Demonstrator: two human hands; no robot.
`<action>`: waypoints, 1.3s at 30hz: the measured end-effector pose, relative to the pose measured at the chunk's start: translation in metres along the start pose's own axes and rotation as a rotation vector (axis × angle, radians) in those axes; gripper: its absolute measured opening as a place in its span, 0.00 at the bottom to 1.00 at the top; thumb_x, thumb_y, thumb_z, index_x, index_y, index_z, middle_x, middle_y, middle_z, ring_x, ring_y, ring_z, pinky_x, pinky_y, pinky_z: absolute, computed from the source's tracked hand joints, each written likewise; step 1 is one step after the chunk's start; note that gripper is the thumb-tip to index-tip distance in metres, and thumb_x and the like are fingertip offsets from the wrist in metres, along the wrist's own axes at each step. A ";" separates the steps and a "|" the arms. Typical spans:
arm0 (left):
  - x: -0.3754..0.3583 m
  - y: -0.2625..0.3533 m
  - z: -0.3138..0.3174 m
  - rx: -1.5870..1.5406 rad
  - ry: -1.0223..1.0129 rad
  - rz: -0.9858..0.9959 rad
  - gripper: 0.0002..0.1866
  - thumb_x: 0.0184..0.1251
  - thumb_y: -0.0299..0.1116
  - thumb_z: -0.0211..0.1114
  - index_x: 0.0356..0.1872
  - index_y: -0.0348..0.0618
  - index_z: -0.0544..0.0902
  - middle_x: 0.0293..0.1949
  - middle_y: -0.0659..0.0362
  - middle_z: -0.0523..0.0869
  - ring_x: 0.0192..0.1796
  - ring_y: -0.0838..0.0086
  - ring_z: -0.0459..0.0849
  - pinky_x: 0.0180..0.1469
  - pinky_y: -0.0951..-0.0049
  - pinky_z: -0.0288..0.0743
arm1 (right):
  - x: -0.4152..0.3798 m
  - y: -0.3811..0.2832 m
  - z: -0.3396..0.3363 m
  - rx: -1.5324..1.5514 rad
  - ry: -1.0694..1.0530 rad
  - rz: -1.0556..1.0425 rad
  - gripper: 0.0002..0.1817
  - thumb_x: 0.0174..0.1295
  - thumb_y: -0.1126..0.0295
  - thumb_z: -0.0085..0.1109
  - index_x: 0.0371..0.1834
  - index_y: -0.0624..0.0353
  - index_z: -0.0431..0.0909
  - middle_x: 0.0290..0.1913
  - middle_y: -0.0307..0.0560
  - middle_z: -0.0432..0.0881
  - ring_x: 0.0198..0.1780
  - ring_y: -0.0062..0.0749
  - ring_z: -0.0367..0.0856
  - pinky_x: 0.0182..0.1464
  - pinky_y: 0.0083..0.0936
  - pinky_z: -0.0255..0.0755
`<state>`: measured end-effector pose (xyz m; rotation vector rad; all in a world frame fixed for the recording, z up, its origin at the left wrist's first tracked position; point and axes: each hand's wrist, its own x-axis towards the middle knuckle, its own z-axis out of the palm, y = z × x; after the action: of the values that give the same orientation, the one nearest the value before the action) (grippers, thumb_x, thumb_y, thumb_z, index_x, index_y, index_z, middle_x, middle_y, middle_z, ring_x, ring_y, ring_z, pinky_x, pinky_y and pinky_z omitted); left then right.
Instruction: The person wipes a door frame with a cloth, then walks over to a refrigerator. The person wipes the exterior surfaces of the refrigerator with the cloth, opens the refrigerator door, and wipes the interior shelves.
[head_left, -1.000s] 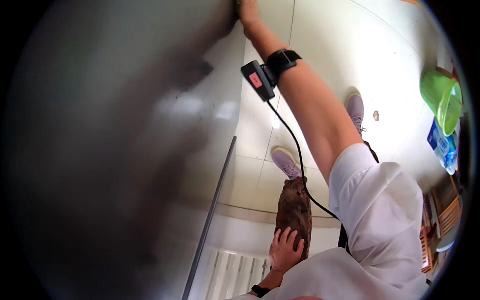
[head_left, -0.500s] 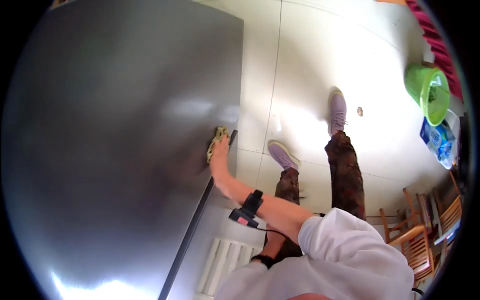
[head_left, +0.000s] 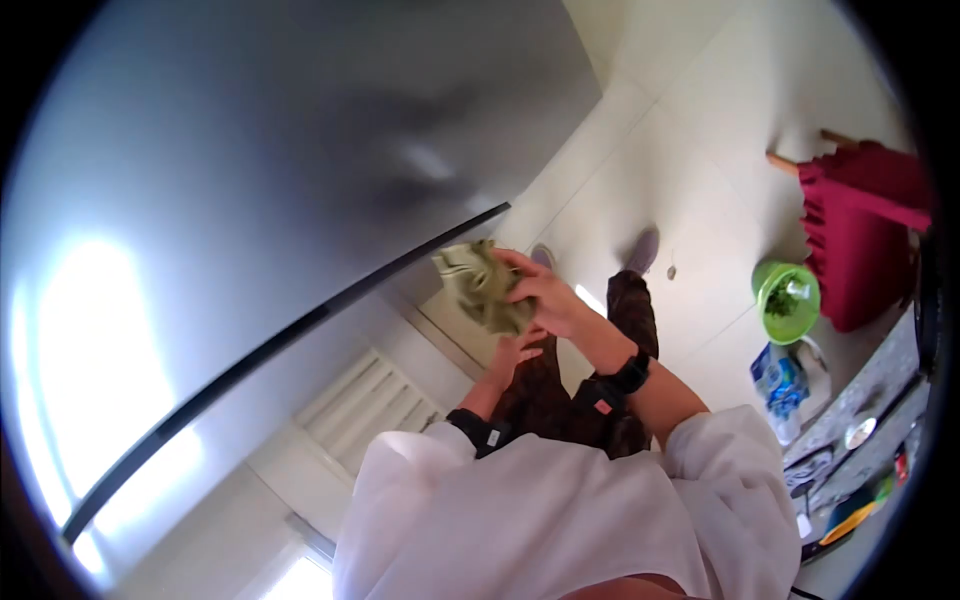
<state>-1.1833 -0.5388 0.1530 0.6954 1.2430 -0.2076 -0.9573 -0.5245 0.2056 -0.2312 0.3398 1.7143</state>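
Observation:
An olive-green cloth [head_left: 485, 290], crumpled and partly hanging loose, is held in front of my body. My right hand [head_left: 548, 297] grips it from the right side, thumb and fingers bent over the fabric. Just below, my left hand [head_left: 512, 358] has its fingers stretched out, the tips close to the cloth's lower edge. Beyond the cloth stands a large glossy grey panel [head_left: 330, 130] with a black strip [head_left: 300, 325] along its near edge. The cloth overlaps the end part of that strip in this view.
On the right are a green bin [head_left: 790, 325] with leafy scraps, a blue-and-white package [head_left: 780, 385] and a red-draped seat [head_left: 865, 240]. A grey patterned surface [head_left: 850, 400] holds small items. White slatted rack [head_left: 365, 405] lies low left. Pale tiled floor [head_left: 690, 200] runs between.
My right hand has lifted the cloth off the grey panel and brought it toward my body. My left hand has risen from beside my leg to the cloth. The view has turned.

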 end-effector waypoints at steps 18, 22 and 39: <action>-0.090 0.054 0.070 -0.234 0.521 0.722 0.14 0.65 0.35 0.66 0.48 0.42 0.80 0.40 0.64 0.84 0.40 0.81 0.81 0.40 0.75 0.78 | -0.069 0.023 0.057 -1.846 -0.020 -0.707 0.23 0.64 0.68 0.58 0.62 0.62 0.68 0.57 0.53 0.76 0.60 0.36 0.73 0.58 0.28 0.68; -0.195 0.033 0.043 0.177 0.502 0.792 0.28 0.60 0.25 0.63 0.63 0.41 0.68 0.50 0.54 0.82 0.49 0.69 0.83 0.52 0.69 0.75 | -0.058 0.137 0.080 -1.231 0.159 -0.098 0.27 0.63 0.61 0.61 0.63 0.60 0.67 0.51 0.44 0.78 0.52 0.28 0.77 0.53 0.24 0.70; -0.291 -0.214 -0.105 -0.635 0.581 0.920 0.32 0.63 0.21 0.55 0.69 0.47 0.59 0.50 0.55 0.82 0.49 0.68 0.83 0.47 0.72 0.77 | 0.041 0.276 0.497 -2.211 -0.633 -2.309 0.41 0.61 0.39 0.49 0.72 0.52 0.58 0.75 0.58 0.48 0.77 0.54 0.41 0.72 0.61 0.32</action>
<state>-1.4723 -0.7078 0.3250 0.7095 1.2938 1.1697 -1.2179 -0.3522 0.6825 -0.9493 -1.7574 -0.9224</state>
